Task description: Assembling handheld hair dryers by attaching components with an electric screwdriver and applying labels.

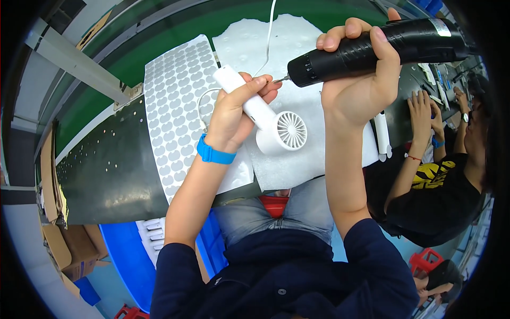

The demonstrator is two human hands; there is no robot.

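Observation:
My left hand point(236, 109), with a blue band at the wrist, is closed around the handle of a white handheld fan point(291, 131). The fan lies tilted, its round grille toward the lower right and the handle's end toward the upper left. My right hand point(364, 69) grips a black electric screwdriver point(329, 65) held level, its bit pointing left. That bit's tip is right by my left fingertips, beside the fan's handle; whether it touches anything there is too small to tell. A white cable point(269, 37) runs down from the top edge toward the fan.
A sheet of grey round stickers point(180, 101) and a white foam sheet point(313, 165) cover the dark bench point(106, 170). Another white fan part point(381, 133) lies to the right. Co-workers point(441, 175) sit at the right. A blue bin point(122, 255) and cardboard boxes point(79, 250) stand lower left.

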